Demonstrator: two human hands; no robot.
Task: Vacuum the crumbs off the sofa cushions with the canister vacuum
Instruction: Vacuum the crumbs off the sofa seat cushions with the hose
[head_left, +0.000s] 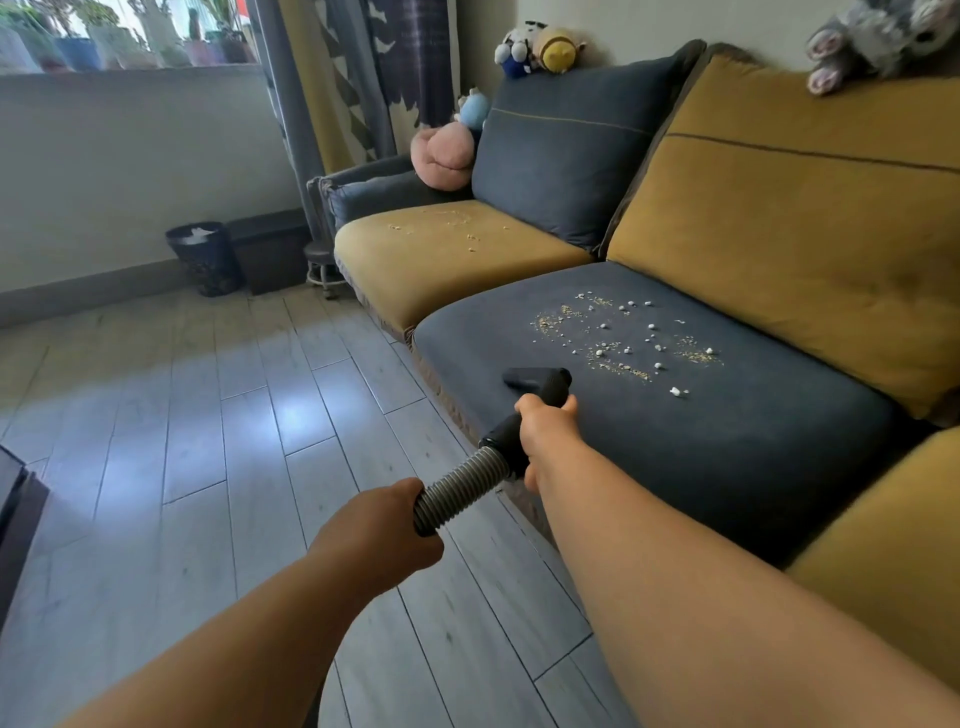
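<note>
**Hose held in both hands, nozzle at blue seat cushion**

The left hand (387, 525) is wrapped around the ribbed hose (462, 486). Further along, the right hand (545, 436) clamps the black handle (501, 434). The nozzle (524, 376) sits low at the front of the blue seat cushion (701, 441); contact cannot be confirmed. Crumbs (623, 338) lie scattered on that cushion just beyond the nozzle. A second crumb patch (457, 223) lies on the yellow seat cushion (415, 270). Past the sofa end, a dark waste bin (205, 265) holds white crumpled material (197, 232). Pots (78, 52) on the window ledge hold plants.
</note>
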